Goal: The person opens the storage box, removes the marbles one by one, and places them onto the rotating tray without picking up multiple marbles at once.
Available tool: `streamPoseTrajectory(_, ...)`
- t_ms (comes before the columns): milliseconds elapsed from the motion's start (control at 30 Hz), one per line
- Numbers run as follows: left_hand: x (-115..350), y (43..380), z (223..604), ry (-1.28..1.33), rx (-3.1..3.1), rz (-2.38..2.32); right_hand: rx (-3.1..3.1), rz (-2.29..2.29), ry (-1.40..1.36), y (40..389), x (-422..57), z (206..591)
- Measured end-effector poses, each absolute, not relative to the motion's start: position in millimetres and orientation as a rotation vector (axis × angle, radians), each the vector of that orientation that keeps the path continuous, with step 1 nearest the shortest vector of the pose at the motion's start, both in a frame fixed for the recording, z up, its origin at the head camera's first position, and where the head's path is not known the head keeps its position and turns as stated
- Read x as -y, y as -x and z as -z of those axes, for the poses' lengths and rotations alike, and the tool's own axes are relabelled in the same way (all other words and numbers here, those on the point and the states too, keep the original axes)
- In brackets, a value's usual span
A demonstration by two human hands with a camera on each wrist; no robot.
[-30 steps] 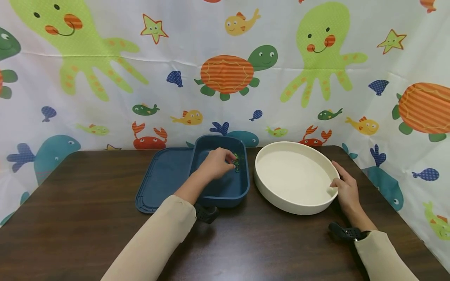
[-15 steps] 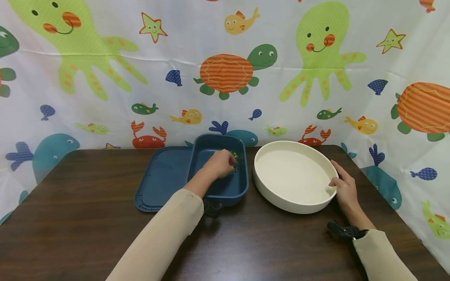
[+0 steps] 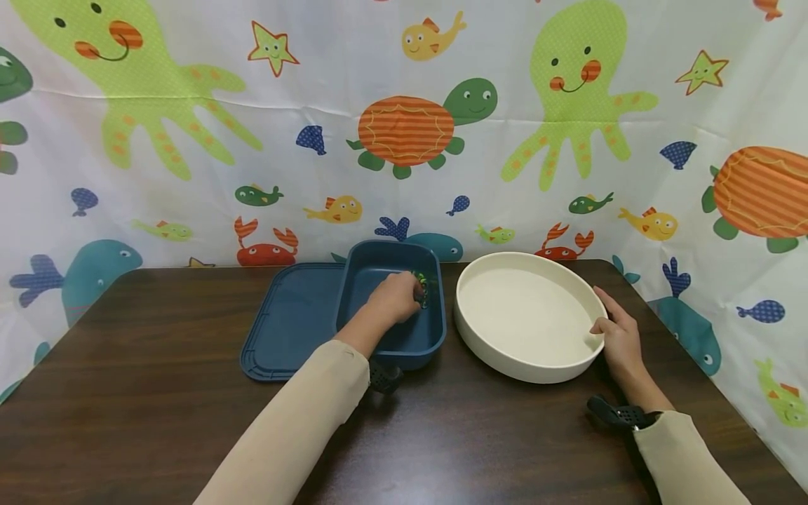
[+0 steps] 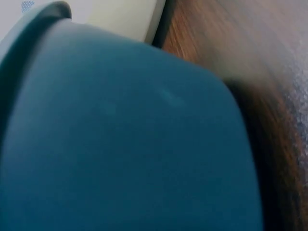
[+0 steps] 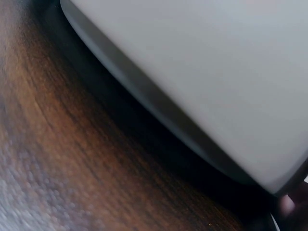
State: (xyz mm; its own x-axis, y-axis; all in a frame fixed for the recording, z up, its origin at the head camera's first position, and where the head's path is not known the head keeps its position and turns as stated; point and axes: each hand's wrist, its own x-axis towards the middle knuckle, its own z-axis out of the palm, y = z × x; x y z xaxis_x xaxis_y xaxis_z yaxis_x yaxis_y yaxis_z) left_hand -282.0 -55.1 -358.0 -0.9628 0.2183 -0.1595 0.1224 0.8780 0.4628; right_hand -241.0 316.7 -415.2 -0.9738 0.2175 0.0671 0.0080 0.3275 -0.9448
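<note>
no writing shows on blue tub (image 3: 435, 330) or cream bowl (image 3: 524, 365).

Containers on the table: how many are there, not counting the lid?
2. The blue box sits at centre with the left hand inside it; the white round bowl stands to its right, with the right hand on its rim. None seem hidden.
</note>
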Motion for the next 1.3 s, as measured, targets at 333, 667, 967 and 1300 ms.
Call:
streamPoseTrajectory(333, 53.1, 283.0, 359.7, -0.289, -2.849, -0.652, 2.414, -1.702, 0.200, 241.3, -317.5, 416.2)
streamPoseTrajectory(667, 48.5, 283.5, 361.2, -0.326, -2.879, -0.532, 2.417, -1.678, 0.216, 241.4, -316.8, 415.0)
streamPoseTrajectory(967, 47.2, 281.8, 361.4, -0.340, -2.895, -0.486, 2.423, -1.681, 0.205, 240.9, -315.6, 414.8)
streamPoseTrajectory(1300, 48.4, 284.1, 362.8, -0.360, -2.909, -0.456, 2.421, -1.695, 0.230, 240.2, -314.1, 413.8)
